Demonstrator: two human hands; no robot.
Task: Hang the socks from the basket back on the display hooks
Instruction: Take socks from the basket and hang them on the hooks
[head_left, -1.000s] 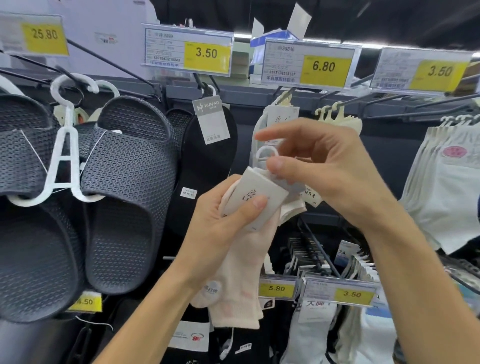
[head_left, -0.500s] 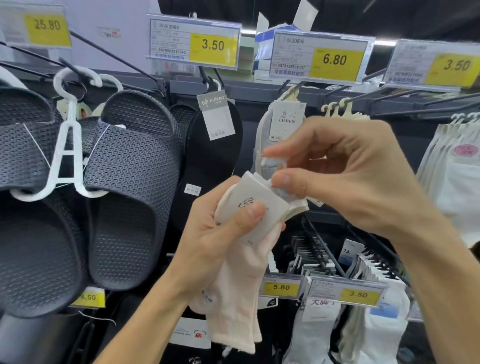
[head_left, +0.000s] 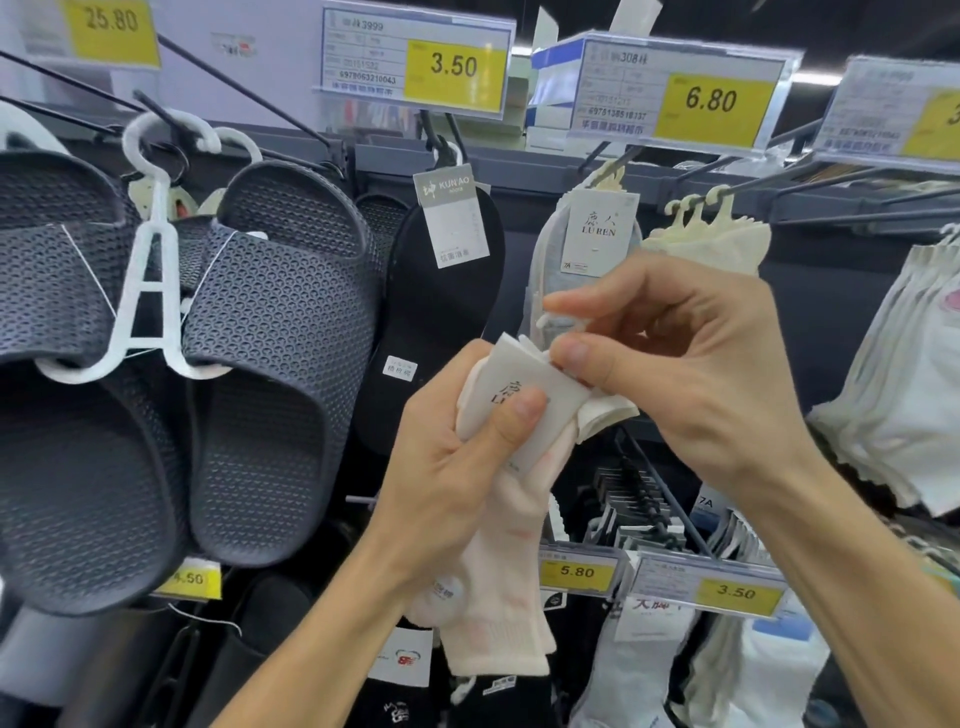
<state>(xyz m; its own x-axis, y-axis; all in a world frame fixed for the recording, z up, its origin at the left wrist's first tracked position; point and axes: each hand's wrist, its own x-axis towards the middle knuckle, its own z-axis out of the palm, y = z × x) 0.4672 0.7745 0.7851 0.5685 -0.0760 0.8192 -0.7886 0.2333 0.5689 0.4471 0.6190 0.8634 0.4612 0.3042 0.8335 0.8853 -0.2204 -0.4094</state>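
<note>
Item: pale pink sock pair (head_left: 509, 587), mid-scene, below the display hook (head_left: 602, 156) (not yet hung). Grip: left hand (head_left: 457, 467) clasps the card label (head_left: 519, 395); right hand (head_left: 691, 364) pinches the hanger loop (head_left: 546, 319), upright a second ago, now seemingly bent over.

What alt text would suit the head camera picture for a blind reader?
The left hand grips the paper label of a pale pink pair of socks before a shop display, while the right hand pinches the small white hook on top. Behind hang dark slippers, a black insole, white socks and yellow price tags.
</note>
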